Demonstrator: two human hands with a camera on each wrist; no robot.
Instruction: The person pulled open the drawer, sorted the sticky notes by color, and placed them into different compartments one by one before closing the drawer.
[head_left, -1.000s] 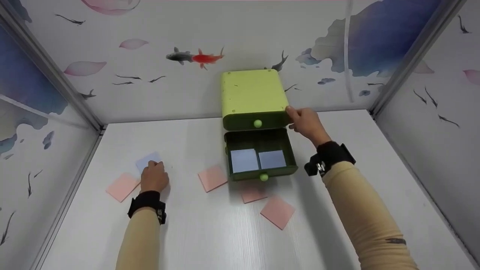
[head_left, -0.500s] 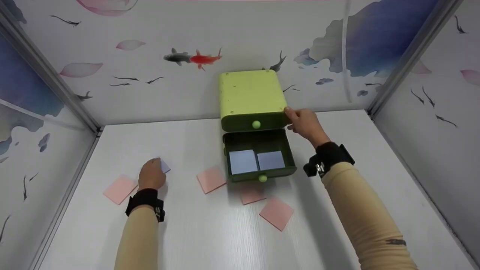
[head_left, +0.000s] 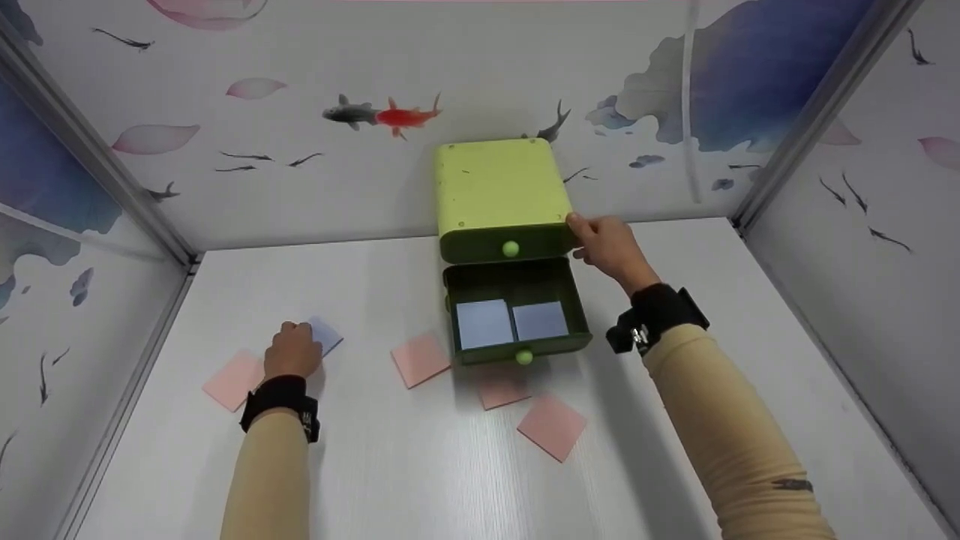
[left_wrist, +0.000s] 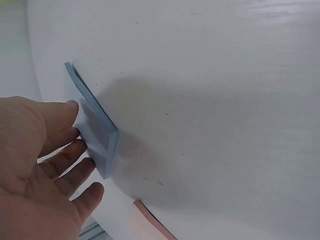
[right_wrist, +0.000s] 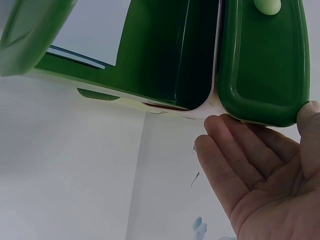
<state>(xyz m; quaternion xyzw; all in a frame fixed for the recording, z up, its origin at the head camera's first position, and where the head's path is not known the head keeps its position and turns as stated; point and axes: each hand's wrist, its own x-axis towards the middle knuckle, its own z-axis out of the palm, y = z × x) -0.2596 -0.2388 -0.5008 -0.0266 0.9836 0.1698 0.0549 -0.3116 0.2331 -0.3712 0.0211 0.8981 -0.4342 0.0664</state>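
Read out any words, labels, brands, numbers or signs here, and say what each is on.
Nothing can be read.
Right sleeve: dark mark, too blurred to tell if it is lettering.
Left wristband: pale marks, too small to read.
Box, drawer, blue pads, pink pads: no writing seen.

Glossy plastic drawer (right_wrist: 155, 45), matt blue paper pad (left_wrist: 95, 125), smooth tabletop (head_left: 420, 465) with soft sheen, cloth sleeve (head_left: 270, 480)
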